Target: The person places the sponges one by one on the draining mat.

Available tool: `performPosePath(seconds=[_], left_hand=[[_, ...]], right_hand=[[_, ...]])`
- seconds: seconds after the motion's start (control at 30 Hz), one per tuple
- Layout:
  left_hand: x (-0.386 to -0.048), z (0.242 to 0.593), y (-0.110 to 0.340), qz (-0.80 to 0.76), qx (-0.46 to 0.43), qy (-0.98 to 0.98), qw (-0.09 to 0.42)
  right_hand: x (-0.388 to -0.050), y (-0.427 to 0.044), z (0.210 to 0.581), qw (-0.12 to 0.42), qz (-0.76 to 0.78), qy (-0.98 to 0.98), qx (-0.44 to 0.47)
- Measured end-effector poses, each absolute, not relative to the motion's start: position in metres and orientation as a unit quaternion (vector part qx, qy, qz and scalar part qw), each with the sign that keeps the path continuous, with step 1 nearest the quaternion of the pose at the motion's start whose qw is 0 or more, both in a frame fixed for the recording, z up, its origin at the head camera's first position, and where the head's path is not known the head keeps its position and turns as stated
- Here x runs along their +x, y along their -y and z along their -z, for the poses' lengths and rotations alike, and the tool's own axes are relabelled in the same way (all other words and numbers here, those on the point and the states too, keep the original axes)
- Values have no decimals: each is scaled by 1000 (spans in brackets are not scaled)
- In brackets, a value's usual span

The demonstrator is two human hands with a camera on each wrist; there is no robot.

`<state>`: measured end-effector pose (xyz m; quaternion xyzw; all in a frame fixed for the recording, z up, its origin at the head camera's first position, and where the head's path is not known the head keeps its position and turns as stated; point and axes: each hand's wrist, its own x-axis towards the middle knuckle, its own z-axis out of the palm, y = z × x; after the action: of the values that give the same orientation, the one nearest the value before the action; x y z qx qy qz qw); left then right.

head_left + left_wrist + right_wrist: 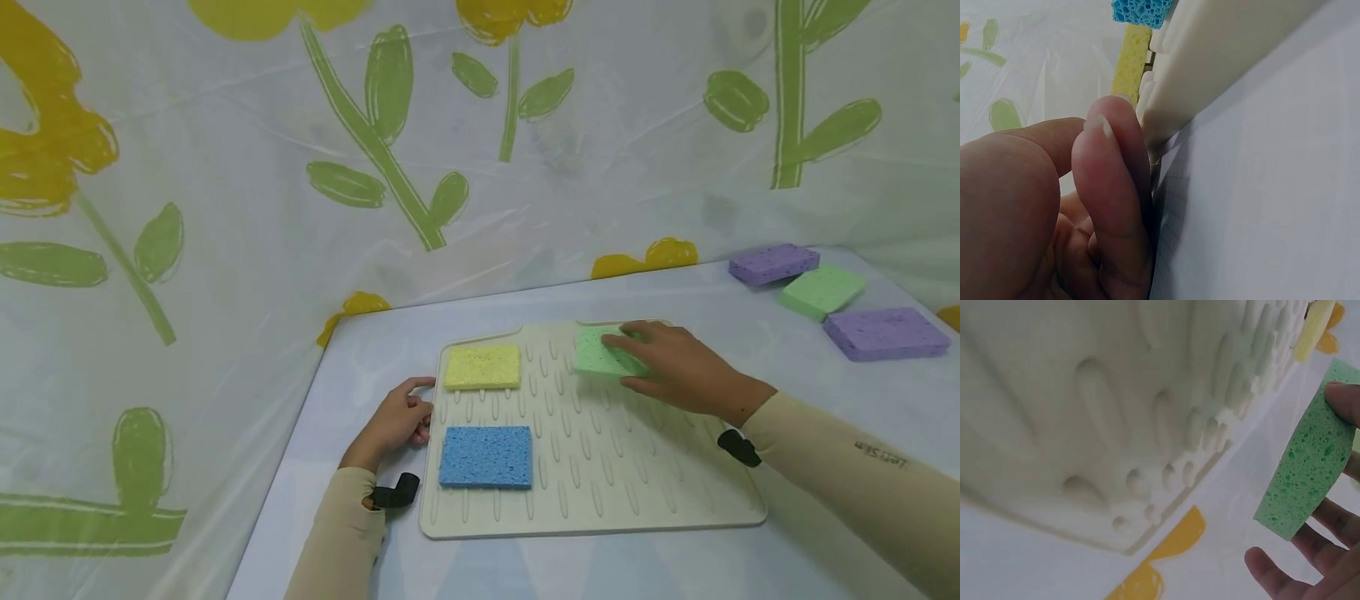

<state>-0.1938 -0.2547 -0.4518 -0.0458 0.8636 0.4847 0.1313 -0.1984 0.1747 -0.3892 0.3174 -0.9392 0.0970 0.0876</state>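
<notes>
My right hand (678, 367) grips a light green sponge (592, 350) above the back part of a cream ridged drying mat (600, 467). In the right wrist view, the thumb presses one face of the green sponge (1310, 456) with fingers behind it, and the sponge is off the mat. My left hand (397, 417) rests beside the mat's left edge, loosely curled and holding nothing, its fingertips at the rim. A yellow sponge (482, 367) lies at the mat's back left, and a blue sponge (486, 457) lies in front of it.
On the table's back right lie a purple sponge (772, 263), another green sponge (823, 292) and a second purple sponge (887, 334). Behind the white table (360, 358) hangs a flower-printed curtain (247, 250).
</notes>
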Motion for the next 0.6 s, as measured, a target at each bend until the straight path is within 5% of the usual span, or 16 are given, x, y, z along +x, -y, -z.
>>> performPosePath(seconds=[0.6], left_hand=[[-192,450,255,-490,-37,-861,126]], right_hand=[[-221,-140,401,51,-115,928,350]])
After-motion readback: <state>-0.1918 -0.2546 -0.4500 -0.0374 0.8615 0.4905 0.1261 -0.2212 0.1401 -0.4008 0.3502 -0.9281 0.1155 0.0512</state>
